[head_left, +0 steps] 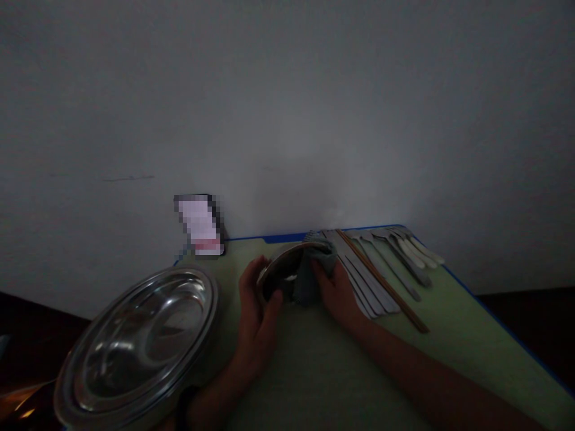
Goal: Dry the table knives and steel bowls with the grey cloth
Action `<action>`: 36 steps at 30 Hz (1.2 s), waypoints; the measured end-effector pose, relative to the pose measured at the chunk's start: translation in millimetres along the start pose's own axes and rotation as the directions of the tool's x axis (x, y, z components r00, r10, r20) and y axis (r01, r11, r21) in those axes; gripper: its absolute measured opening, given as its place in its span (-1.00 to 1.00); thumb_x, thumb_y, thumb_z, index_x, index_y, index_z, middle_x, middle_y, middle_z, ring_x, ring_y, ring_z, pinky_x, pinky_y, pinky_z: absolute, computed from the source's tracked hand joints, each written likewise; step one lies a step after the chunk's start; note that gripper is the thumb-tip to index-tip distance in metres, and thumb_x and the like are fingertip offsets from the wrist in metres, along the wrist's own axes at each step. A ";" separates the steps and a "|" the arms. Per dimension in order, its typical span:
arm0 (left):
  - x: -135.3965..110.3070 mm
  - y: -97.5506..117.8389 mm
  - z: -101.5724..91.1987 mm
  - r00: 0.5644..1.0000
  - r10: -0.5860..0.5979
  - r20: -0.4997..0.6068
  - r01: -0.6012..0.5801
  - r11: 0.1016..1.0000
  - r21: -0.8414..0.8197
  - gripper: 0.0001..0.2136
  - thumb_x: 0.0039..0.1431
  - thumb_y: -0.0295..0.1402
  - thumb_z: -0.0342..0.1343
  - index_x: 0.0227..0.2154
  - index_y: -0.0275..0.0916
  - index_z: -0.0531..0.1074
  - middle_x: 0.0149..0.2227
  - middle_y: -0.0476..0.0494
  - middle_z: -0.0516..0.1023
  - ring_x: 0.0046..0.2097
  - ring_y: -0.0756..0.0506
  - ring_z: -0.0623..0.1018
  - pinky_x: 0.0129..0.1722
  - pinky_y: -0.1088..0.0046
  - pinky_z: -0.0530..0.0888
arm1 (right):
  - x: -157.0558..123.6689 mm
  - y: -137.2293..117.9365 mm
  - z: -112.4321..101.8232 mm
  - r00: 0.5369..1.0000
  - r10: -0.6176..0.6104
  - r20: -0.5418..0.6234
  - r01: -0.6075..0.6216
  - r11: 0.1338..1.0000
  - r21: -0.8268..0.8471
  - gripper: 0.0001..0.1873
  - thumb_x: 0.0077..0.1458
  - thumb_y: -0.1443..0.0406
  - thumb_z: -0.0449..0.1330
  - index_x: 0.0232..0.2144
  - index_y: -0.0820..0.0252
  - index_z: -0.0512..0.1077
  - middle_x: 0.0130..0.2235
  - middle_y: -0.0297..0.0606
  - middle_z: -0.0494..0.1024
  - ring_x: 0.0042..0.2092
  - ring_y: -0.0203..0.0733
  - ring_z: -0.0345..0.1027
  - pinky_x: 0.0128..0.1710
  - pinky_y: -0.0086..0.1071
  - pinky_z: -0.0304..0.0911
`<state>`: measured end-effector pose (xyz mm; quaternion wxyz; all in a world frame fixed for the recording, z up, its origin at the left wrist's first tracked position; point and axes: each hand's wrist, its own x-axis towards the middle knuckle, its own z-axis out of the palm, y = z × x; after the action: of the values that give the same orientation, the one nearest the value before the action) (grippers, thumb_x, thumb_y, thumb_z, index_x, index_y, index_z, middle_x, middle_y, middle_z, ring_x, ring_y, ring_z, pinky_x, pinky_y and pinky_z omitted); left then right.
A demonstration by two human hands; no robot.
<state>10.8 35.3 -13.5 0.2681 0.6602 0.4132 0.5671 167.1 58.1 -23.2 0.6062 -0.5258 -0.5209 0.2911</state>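
A metal bowl (282, 276) is tilted on its side in the middle, its opening turned toward me. My left hand (258, 299) is closed on its left rim, with the thumb over the near edge. In my right hand (335, 287) is a grey-green cloth (308, 278), pressed against the right side of the bowl and folded over the rim. The fingers of my right hand are partly hidden by the cloth. Whether the bowl's base touches the table cannot be made out in the dim light.
Large stacked metal basins (148, 341) stand at the left table edge. Wooden chopsticks (390, 287), flat metal pieces (366, 293) and several spoons and pale-handled utensils (415, 251) lie at the right. A blurred phone (201, 226) leans on the wall behind the green table (467, 347).
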 end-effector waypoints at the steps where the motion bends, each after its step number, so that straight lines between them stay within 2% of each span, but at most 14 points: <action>1: -0.4 -1.2 -0.6 0.999 0.052 0.013 -0.052 0.998 0.018 -0.50 0.21 -0.36 0.03 0.18 0.00 0.04 0.23 -0.11 0.13 0.24 -0.20 0.18 0.19 0.14 0.18 | 0.2 1.3 -0.3 1.000 -0.015 -0.027 0.015 1.000 0.020 -0.69 0.12 0.15 0.06 -0.14 0.16 0.37 -0.15 -0.20 0.53 -0.09 -0.11 0.38 -0.07 -0.22 0.25; 5: -0.7 1.2 -4.1 0.981 0.180 0.078 -0.191 0.968 0.163 -0.41 0.20 -0.45 0.00 0.24 -0.05 -0.07 0.28 -0.16 0.02 0.28 -0.21 0.07 0.23 0.10 0.07 | 0.3 6.7 -0.8 0.996 -0.087 -0.027 0.087 0.996 0.023 -0.74 0.11 0.24 0.06 -0.14 0.14 0.38 -0.13 -0.18 0.52 -0.05 -0.08 0.35 -0.04 -0.15 0.24; 8: 2.0 5.9 -5.6 0.970 0.192 0.148 -0.226 0.938 0.263 -0.39 0.20 -0.47 -0.03 0.26 -0.10 -0.13 0.27 -0.19 0.02 0.27 -0.19 0.07 0.22 0.15 0.11 | -0.2 7.7 -0.5 0.988 -0.149 -0.030 0.149 0.989 -0.001 -0.75 0.10 0.28 0.05 -0.15 0.12 0.38 -0.17 -0.19 0.53 -0.03 -0.07 0.34 -0.03 -0.11 0.24; 11: 5.8 4.5 -5.3 0.971 0.174 0.167 -0.218 0.928 0.301 -0.38 0.19 -0.47 -0.02 0.26 -0.12 -0.14 0.26 -0.22 0.02 0.27 -0.22 0.06 0.22 0.12 0.11 | -0.8 6.0 0.2 0.986 -0.161 -0.045 0.160 0.987 -0.022 -0.74 0.10 0.30 0.05 -0.13 0.11 0.37 -0.17 -0.20 0.53 -0.05 -0.08 0.35 -0.05 -0.12 0.26; 13: 7.3 -0.3 -3.8 0.978 0.147 0.147 -0.183 0.945 0.271 -0.40 0.19 -0.46 -0.01 0.24 -0.11 -0.11 0.24 -0.23 0.03 0.27 -0.22 0.07 0.22 0.09 0.09 | -0.7 4.9 0.5 0.985 -0.166 -0.047 0.165 0.986 -0.029 -0.72 0.11 0.30 0.05 -0.10 0.11 0.35 -0.14 -0.19 0.52 -0.06 -0.09 0.37 -0.06 -0.14 0.27; 16: 7.8 -7.2 -0.3 0.993 0.082 0.084 -0.090 0.991 0.097 -0.51 0.22 -0.44 -0.03 0.17 -0.09 -0.02 0.21 -0.22 0.09 0.24 -0.19 0.14 0.20 0.08 0.14 | -0.8 4.7 0.2 0.981 -0.184 -0.053 0.183 0.983 -0.032 -0.72 0.12 0.30 0.05 -0.09 0.12 0.35 -0.11 -0.18 0.50 -0.06 -0.11 0.36 -0.03 -0.14 0.26; 18: 8.8 -8.1 1.3 0.999 0.031 0.027 -0.030 0.998 -0.046 -0.67 0.22 -0.42 -0.02 0.03 -0.10 0.11 0.17 -0.20 0.19 0.20 -0.16 0.24 0.15 0.12 0.23 | -1.3 5.1 -0.4 0.977 -0.204 -0.057 0.203 0.979 -0.029 -0.72 0.11 0.31 0.05 -0.09 0.12 0.34 -0.11 -0.18 0.50 -0.05 -0.12 0.35 -0.01 -0.13 0.24; 20: 11.2 -6.0 1.1 0.997 -0.068 -0.025 0.063 0.984 -0.168 -0.84 0.20 -0.39 0.01 -0.18 -0.13 0.19 0.09 -0.18 0.32 0.13 -0.15 0.33 0.09 0.17 0.31 | -2.3 5.1 -1.0 0.971 -0.236 -0.047 0.235 0.972 -0.024 -0.70 0.10 0.33 0.06 -0.08 0.11 0.34 -0.11 -0.19 0.50 -0.05 -0.13 0.35 -0.01 -0.13 0.23; 23: 15.5 -2.5 -1.8 0.973 -0.227 -0.051 0.205 0.940 -0.272 -0.87 0.11 -0.36 0.09 -0.36 -0.16 0.22 -0.02 -0.14 0.44 0.05 -0.16 0.41 0.01 0.25 0.37 | -2.9 3.9 -1.4 0.966 -0.258 -0.029 0.257 0.966 -0.025 -0.70 0.09 0.34 0.07 -0.09 0.11 0.35 -0.12 -0.21 0.51 -0.07 -0.14 0.37 -0.04 -0.16 0.25; 27: 14.8 -7.4 -2.9 0.947 -0.317 -0.055 0.288 0.911 -0.294 -0.85 0.04 -0.37 0.14 -0.36 -0.18 0.27 -0.14 -0.09 0.48 -0.03 -0.14 0.46 -0.09 0.35 0.41 | -0.1 3.1 -0.4 0.990 -0.144 -0.005 0.144 0.988 -0.048 -0.75 0.12 0.25 0.06 -0.15 0.15 0.40 -0.17 -0.20 0.54 -0.12 -0.11 0.39 -0.09 -0.19 0.27; 30: 9.4 -16.3 0.6 0.917 -0.396 -0.036 0.367 0.878 -0.308 -0.85 0.05 -0.35 0.13 -0.31 -0.20 0.29 -0.29 -0.05 0.48 -0.23 -0.10 0.51 -0.27 0.39 0.45 | 2.4 4.2 0.7 0.998 -0.043 0.037 0.045 0.996 -0.080 -0.73 0.12 0.16 0.06 -0.23 0.19 0.43 -0.23 -0.18 0.55 -0.17 -0.08 0.41 -0.14 -0.20 0.29; 32: 6.6 -20.3 3.5 0.903 -0.430 -0.013 0.405 0.860 -0.312 -0.83 0.05 -0.36 0.11 -0.28 -0.21 0.29 -0.33 -0.04 0.47 -0.30 -0.09 0.52 -0.34 0.38 0.45 | 3.0 5.1 1.3 0.999 -0.025 0.047 0.028 0.996 -0.080 -0.72 0.11 0.15 0.06 -0.25 0.20 0.43 -0.26 -0.18 0.55 -0.19 -0.08 0.42 -0.16 -0.21 0.29; 36: 6.8 -17.8 6.1 0.920 -0.393 0.000 0.377 0.883 -0.280 -0.76 0.03 -0.40 0.15 -0.22 -0.20 0.29 -0.19 -0.10 0.47 -0.12 -0.14 0.49 -0.15 0.30 0.43 | 2.7 5.6 1.0 0.998 -0.065 -0.023 0.065 0.998 0.006 -0.71 0.12 0.19 0.05 -0.16 0.17 0.40 -0.19 -0.19 0.55 -0.12 -0.10 0.40 -0.10 -0.21 0.28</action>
<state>12.5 50.9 -25.8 0.4523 0.5050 0.4606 0.5728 168.0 62.4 -27.7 0.6228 -0.5099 -0.5299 0.2669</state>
